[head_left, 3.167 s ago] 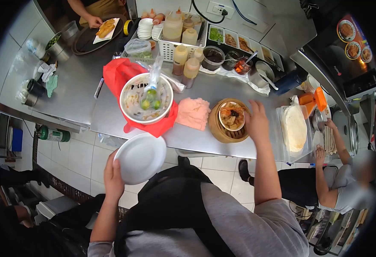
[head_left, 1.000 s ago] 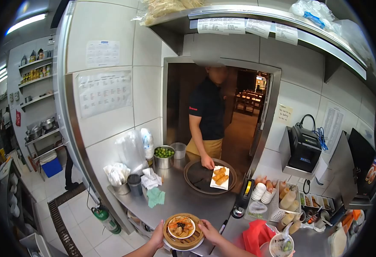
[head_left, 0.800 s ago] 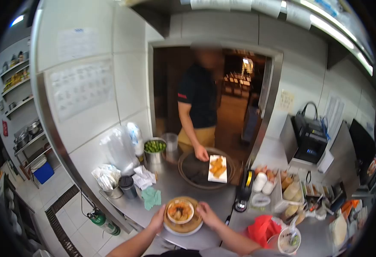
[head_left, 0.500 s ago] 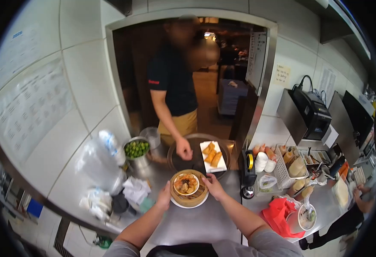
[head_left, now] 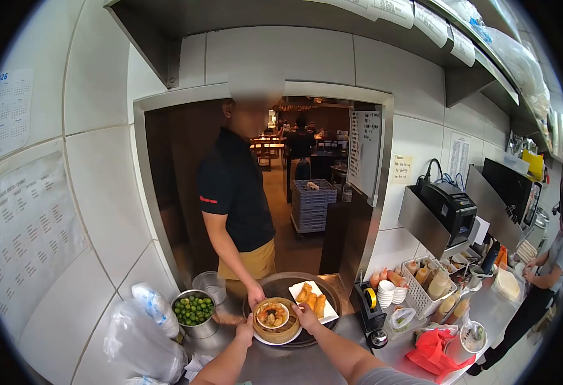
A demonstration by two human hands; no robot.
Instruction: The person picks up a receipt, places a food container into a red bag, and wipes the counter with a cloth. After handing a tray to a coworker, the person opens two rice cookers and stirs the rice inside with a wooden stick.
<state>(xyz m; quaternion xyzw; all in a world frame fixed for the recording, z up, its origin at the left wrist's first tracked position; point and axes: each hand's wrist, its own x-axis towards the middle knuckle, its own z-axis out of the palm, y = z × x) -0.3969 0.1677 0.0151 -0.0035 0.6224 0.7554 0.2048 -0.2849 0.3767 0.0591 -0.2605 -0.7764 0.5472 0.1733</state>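
A round bamboo steamer (head_left: 280, 334) is held by its two sides, my left hand (head_left: 245, 328) closed against the left wall and my right hand (head_left: 306, 317) on the right rim. Inside it sits a small white bowl with orange-coloured food (head_left: 272, 315). The edge of a white plate shows beneath the steamer. Both overlap the front of a dark round tray (head_left: 338, 289), where a white square plate (head_left: 330, 315) carries several golden fried rolls (head_left: 320, 306) close to my right hand. Another person's hand (head_left: 256, 295) reaches to the steamer's far left side.
A person in a dark shirt (head_left: 233, 192) stands beyond the pass-through window. To the left are a metal pot of green limes (head_left: 193, 312) and plastic bags (head_left: 143, 343). On the right stand a tape dispenser (head_left: 369, 307), a bell (head_left: 378, 338), a bottle basket (head_left: 428, 289) and a red bag (head_left: 432, 350).
My hands have carried the steamer forward, over the tray's front. The other person's hand now meets its far left side. The camera view has tilted up.
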